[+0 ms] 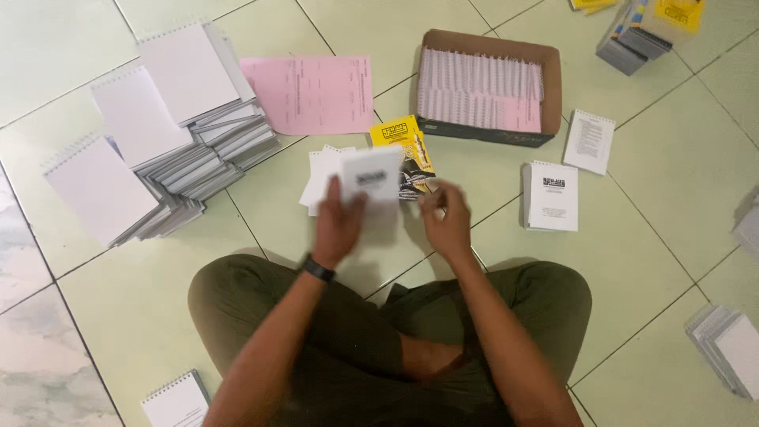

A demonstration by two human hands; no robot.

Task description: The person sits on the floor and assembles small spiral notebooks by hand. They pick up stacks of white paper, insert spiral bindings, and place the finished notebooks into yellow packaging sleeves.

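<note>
Far left on the tiled floor [118, 316], a fanned stack of spiral notepads [150, 150] lies backs up, with a pink sheet [312, 93] just beside it. At centre, the left hand [338, 225] is closed on a small white booklet [371, 175], thumb on its face, held above loose white sheets [318, 180] and a yellow cover [399, 134]. The right hand [447, 221] is blurred beside the booklet's right edge; whether it grips anything cannot be told. Judgement: squaring the pages is best done with both hands at opposite edges, before release. Right of centre stands a cardboard box [553, 71] of spiral wire combs [478, 83]; a finished notepad [552, 196] lies further right.
</note>
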